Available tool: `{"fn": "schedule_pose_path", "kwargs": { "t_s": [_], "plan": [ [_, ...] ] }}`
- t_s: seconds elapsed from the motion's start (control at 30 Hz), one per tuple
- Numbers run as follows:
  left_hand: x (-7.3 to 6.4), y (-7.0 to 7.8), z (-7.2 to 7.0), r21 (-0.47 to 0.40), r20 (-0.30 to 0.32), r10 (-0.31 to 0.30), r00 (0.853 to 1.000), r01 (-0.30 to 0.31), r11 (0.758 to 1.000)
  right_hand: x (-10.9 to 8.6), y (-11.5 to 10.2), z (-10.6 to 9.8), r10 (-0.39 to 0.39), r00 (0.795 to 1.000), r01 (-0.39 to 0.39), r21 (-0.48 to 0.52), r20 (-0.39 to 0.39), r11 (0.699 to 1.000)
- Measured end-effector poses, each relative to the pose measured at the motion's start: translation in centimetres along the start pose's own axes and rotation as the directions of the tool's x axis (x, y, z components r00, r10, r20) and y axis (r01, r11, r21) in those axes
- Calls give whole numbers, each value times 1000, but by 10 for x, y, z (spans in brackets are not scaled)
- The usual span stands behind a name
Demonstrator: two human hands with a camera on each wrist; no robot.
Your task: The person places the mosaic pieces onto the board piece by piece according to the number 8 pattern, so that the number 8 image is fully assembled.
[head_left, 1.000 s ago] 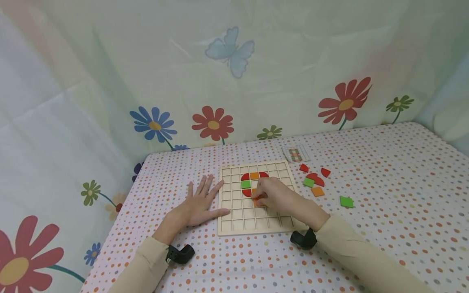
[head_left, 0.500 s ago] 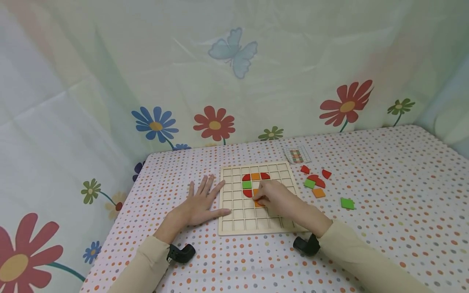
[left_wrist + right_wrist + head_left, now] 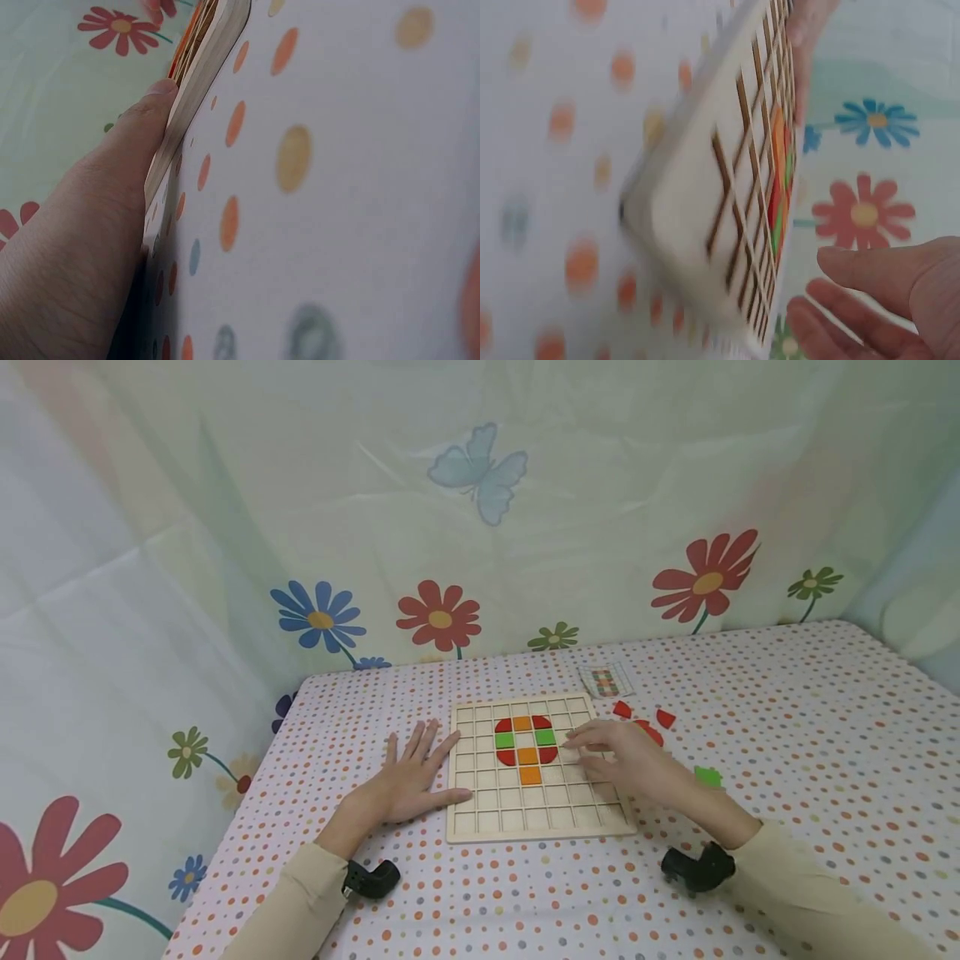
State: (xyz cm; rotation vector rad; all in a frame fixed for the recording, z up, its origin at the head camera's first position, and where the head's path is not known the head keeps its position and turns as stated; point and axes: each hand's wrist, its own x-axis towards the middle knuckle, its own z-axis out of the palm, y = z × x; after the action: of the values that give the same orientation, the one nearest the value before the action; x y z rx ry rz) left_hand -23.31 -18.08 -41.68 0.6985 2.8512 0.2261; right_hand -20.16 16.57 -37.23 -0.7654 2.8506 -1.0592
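Observation:
A wooden grid board [image 3: 487, 820] lies on the table. Red quarter-round tiles [image 3: 548, 755], green square tiles [image 3: 544, 737] and orange square tiles [image 3: 530, 775] fill several of its cells, forming a rounded shape with an orange square below it. My left hand [image 3: 420, 781] rests flat at the board's left side, fingers spread, the thumb on its edge. Over the board's right part is my right hand [image 3: 637, 760], fingers loosely bent and apart, with nothing visible between them. The right wrist view shows that hand [image 3: 885, 300] beside the board, thumb and fingers separated.
Right of the board lie loose red pieces [image 3: 665, 718] and a green piece [image 3: 708, 777], some partly hidden by my right hand. A printed pattern card [image 3: 606, 680] lies behind the board's far right corner. A flowered cloth backdrop [image 3: 360, 543] rises behind the dotted table.
My right hand has let go of a red quarter-round tile, now in the grid, and moved right, uncovering the green and red tiles. The left hand has stayed in place.

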Motion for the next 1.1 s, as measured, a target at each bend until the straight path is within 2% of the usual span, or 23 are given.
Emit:
{"fn": "schedule_pose_path", "kwargs": {
  "t_s": [0.1, 0.2, 0.33, 0.47, 0.77, 0.9, 1.1],
  "plan": [
    [0, 0, 1, 3, 1, 0, 1000, 0, 1000, -6, 18, -18, 75, 993, -82, -66, -95, 994],
    [0, 0, 1, 9, -4, -5, 1000, 5, 1000, -8, 37, -35, 144, 982, -159, -117, -125, 980],
    [-1, 0, 0, 3, -2, -6, 1000, 6, 1000, -8, 57, -47, 248, 965, -258, -152, -80, 954],
    [0, 0, 1, -4, -2, -2, 1000, 2, 1000, -6, 67, -53, 326, 944, -329, -181, -48, 927],
    [0, 0, 1, 1, 1, -7, 1000, 7, 1000, 5, 70, -61, 375, 927, -373, -158, -15, 914],
    [1, -1, 1, 3, -3, -7, 1000, 7, 1000, 9, 71, -68, 375, 927, -370, -127, 19, 920],
    [1, -2, 1, -1, 3, -4, 1000, 4, 1000, 13, 73, -72, 401, 913, -394, -94, 73, 914]
  ]
}}
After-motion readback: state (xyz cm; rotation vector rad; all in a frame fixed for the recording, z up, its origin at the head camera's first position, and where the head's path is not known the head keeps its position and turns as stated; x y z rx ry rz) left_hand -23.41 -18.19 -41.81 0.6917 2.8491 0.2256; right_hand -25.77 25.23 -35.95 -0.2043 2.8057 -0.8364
